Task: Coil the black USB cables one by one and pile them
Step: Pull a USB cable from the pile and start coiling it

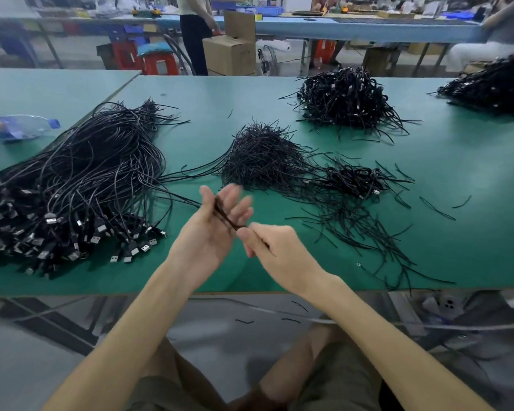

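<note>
Two grips work just above the near edge of the table [428, 247]. The left grip [217, 229] is turned palm-up, fingers straight and released. It seems to serve as a former, with the black USB cable [224, 215] laid across those fingers so the loops come out alike. The right grip [275, 247] is clenched on the cable's other run, pinching it between thumb and forefinger, probably to feed it and keep it taut. Blur hides how many turns are on.

Counted on the table:
- One loose bundle [77, 185] of uncoiled cables sits at the near left, plugs toward the near edge, handy for drawing the next one.
- One heap of ties [261, 155] sits mid-table, with strays spreading toward the near right.
- Three piles appear to hold coiled cables: a small pile [353, 179] just right of the ties, a larger pile [347, 99] toward the far edge, and a corner pile [493, 87] at the far right.

One water bottle [18, 127] lies near the left edge.
</note>
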Tool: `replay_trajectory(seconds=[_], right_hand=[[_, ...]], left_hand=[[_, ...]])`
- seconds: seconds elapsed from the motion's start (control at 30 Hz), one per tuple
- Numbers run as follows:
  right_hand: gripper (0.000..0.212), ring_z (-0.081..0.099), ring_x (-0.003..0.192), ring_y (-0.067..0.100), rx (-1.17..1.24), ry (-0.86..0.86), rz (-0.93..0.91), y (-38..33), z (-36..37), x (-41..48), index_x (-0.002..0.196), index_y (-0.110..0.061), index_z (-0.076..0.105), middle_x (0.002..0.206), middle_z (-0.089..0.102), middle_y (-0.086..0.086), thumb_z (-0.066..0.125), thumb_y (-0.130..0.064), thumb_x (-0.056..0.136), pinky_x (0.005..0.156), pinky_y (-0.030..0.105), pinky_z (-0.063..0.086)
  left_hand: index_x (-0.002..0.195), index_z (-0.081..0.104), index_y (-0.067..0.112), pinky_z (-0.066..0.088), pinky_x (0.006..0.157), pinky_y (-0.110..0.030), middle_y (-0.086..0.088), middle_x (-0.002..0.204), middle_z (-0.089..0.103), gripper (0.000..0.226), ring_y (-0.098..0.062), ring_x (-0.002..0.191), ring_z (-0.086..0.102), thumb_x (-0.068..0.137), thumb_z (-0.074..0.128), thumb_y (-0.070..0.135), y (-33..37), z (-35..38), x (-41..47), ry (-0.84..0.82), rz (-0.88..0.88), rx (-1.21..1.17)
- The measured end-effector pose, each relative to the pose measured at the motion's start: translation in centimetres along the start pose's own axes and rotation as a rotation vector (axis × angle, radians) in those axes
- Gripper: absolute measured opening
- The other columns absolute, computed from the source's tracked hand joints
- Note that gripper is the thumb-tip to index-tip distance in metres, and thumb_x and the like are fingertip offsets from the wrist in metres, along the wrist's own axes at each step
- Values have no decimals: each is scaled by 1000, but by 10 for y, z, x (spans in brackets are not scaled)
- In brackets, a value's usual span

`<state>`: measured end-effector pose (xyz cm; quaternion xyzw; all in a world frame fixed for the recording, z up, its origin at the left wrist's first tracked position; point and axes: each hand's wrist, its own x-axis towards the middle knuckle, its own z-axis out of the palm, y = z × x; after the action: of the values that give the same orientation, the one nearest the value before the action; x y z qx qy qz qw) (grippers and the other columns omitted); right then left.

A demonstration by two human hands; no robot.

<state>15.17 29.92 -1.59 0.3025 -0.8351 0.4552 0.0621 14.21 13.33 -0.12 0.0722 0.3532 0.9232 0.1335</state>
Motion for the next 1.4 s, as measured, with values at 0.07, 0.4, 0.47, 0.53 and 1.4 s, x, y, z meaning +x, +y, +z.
replay_trajectory(seconds=[0.07, 0.4, 0.47, 0.53, 1.4], right_hand=[[49, 46, 55, 9, -46, -97, 63, 12, -1, -1, 69, -9, 53, 59, 49, -10, 45, -41, 106, 60, 26, 35], [59, 27, 55, 16, -39, 153, 115, 21, -19, 23, 55, -21, 26, 51, 25, -10, 47, -47, 103, 58, 36, 28], [60, 29, 53, 9, 114, 204, 142, 14, -12, 21, 54, -16, 33, 51, 32, -11, 45, -44, 106, 53, 31, 28], [58, 31, 51, 7, 171, 213, 105, 8, -6, 16, 55, -16, 37, 51, 35, -11, 42, -41, 108, 53, 23, 26], [48, 49, 65, 20, -5, 226, 66, -3, 14, 7, 67, -13, 50, 64, 55, -2, 39, -36, 107, 77, 37, 40]], left_hand=[[83, 57, 22, 36, 54, -20, 10, 49, 43, 42, -5, 44, 36, 107, 36, 49, 17, 3, -7, -77, -44, -10], [95, 71, 29, 51, 84, -25, 13, 86, 75, 26, -3, 81, 68, 107, 48, 28, -11, -7, -14, -82, 13, 1504], [107, 71, 22, 50, 100, -35, 9, 104, 73, 26, -8, 99, 65, 108, 45, 23, -20, -7, -10, 38, 110, 1330], [118, 68, 11, 48, 108, -42, 3, 116, 69, 39, -12, 110, 62, 109, 38, 34, -26, -1, -5, 124, 126, 990], [143, 48, 9, 51, 103, -29, -3, 144, 59, 57, -18, 135, 54, 107, 25, 47, -31, 3, 6, 63, 30, 138]])
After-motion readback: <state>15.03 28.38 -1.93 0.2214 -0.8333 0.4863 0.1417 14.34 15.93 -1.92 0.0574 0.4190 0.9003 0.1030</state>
